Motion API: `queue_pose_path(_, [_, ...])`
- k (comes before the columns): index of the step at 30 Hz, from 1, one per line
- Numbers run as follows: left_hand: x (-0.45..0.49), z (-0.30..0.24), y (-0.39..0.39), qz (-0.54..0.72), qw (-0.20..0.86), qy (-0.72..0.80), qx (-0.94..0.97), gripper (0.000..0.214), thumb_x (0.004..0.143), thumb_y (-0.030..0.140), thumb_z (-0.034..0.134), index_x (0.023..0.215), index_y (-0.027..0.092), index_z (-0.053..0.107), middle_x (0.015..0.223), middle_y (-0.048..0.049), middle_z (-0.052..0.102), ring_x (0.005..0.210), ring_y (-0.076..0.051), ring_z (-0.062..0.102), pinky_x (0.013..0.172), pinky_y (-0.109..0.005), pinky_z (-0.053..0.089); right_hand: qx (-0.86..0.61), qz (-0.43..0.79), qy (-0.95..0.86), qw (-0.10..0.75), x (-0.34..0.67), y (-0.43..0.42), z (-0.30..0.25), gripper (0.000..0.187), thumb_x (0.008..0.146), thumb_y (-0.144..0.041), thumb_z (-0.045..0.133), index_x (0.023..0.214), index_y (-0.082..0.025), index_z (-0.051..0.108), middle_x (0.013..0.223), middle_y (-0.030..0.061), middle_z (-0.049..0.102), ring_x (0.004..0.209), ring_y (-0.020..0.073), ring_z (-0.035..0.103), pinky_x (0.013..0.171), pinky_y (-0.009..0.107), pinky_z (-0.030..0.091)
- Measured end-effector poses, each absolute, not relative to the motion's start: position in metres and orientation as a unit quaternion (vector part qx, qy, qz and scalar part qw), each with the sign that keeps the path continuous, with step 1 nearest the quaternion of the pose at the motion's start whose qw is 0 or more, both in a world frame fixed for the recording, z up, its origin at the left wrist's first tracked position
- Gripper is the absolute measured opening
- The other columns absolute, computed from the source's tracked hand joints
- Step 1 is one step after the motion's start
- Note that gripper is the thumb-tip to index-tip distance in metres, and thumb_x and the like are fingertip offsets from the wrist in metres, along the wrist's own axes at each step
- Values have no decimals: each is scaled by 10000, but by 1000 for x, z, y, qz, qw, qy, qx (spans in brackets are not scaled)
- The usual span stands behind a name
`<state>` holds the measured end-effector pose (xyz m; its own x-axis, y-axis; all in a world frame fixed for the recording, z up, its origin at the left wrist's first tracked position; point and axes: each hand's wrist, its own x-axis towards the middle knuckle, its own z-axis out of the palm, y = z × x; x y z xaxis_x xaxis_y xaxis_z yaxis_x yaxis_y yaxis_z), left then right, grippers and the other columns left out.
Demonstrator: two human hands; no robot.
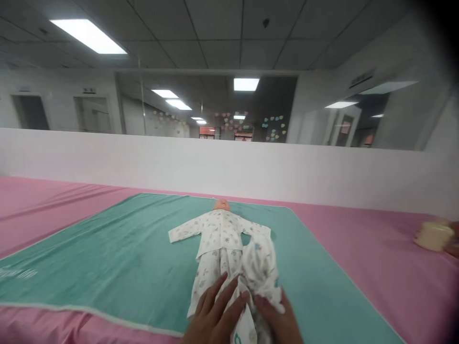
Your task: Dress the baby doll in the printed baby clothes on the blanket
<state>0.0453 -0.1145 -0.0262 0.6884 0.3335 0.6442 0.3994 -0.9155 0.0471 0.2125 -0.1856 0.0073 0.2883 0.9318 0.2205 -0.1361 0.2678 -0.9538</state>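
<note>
A baby doll (pixel 222 205) lies on its back in a white printed long-sleeved top (pixel 219 234) and matching trousers (pixel 204 274), its arms out to the sides. Over the doll's leg on the right and the mat beside it is a bunched white printed baby garment (pixel 260 263). My left hand (pixel 218 310) reaches in at the doll's lower legs, with a fold of the garment between thumb and fingers. On the garment's other side, my right hand (pixel 278 317) grips its edge. The doll's feet are hidden.
Under the doll a green mat (pixel 125 267) covers part of a pink padded surface (pixel 344 234). At the far right stands a cream-coloured container (pixel 433 235) with a hand (pixel 453 239) beside it. Behind runs a low white wall (pixel 215 165) under a wide mirror or window.
</note>
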Motion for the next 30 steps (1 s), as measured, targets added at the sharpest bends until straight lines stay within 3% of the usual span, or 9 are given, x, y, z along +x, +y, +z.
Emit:
queue_pose_path(3, [61, -4, -94, -340, 34, -146, -928, 689, 822, 434, 510, 1411, 311, 174, 1417, -57, 328, 1313, -305, 247, 979, -459, 390, -626, 211, -332, 673, 282, -193, 57, 659, 651, -515, 654, 1204, -195, 489, 1040, 106, 644, 892, 302, 611, 709, 381, 493])
queue_pose_path(6, [64, 10, -60, -330, -27, -201, -922, 576, 835, 274, 483, 1367, 340, 274, 1412, -16, 339, 1298, -260, 295, 998, -452, 386, -759, 9, -382, 527, 347, -182, 87, 579, 672, -552, 597, 1173, -274, 515, 1099, 79, 607, 931, 281, 586, 704, 346, 476])
queue_pose_path(8, [64, 10, -33, -341, -83, -261, -899, 488, 847, 262, 450, 1319, 341, 352, 1381, -8, 384, 1262, -238, 358, 995, -433, 398, -813, -49, -410, 410, 380, -162, 72, 559, 730, -557, 496, 1222, -292, 475, 1160, 87, 556, 915, 261, 579, 698, 343, 463])
queue_pose_path(11, [66, -1, 9, -357, -158, -343, -854, 384, 863, 297, 407, 1245, 290, 442, 1311, -34, 456, 1195, -229, 437, 966, -399, 426, -884, -73, -414, 205, 411, -130, 8, 543, 747, -492, 467, 1237, -258, 472, 1121, 115, 546, 950, 277, 549, 723, 359, 442])
queue_pose_path(13, [69, -11, 34, -358, -182, -374, -836, 350, 860, 305, 399, 1197, 253, 480, 1253, -52, 498, 1152, -226, 471, 956, -389, 429, -886, -117, -424, 146, 422, -116, -38, 528, 785, -451, 413, 1266, -237, 443, 1141, 129, 527, 1012, 294, 509, 738, 361, 434])
queue_pose_path(17, [79, -22, 74, -369, -185, -390, -823, 326, 859, 298, 379, 1148, 213, 501, 1209, -65, 518, 1138, -217, 473, 967, -377, 403, -880, -146, -427, 147, 433, -108, -77, 537, 801, -485, 351, 1268, -235, 436, 1211, 137, 481, 1079, 320, 455, 746, 383, 434])
queue_pose_path(24, [114, -5, 128, -365, -167, -387, -830, 343, 848, 235, 369, 1138, 142, 526, 1226, -96, 515, 1153, -229, 443, 1005, -369, 328, -887, -141, -419, 137, 424, -110, -61, 613, 796, -548, 329, 1315, -226, 386, 1251, 151, 458, 1137, 327, 432, 808, 418, 430])
queue_pose_path(30, [132, 0, 157, -363, -205, -325, -849, 290, 857, 228, 337, 965, 168, 599, 1065, -79, 606, 1004, -211, 533, 904, -343, 405, -866, -240, -409, 159, 406, -117, -63, 652, 790, -629, 307, 1313, -249, 395, 1461, 89, 195, 1329, 390, 112, 978, 607, 217])
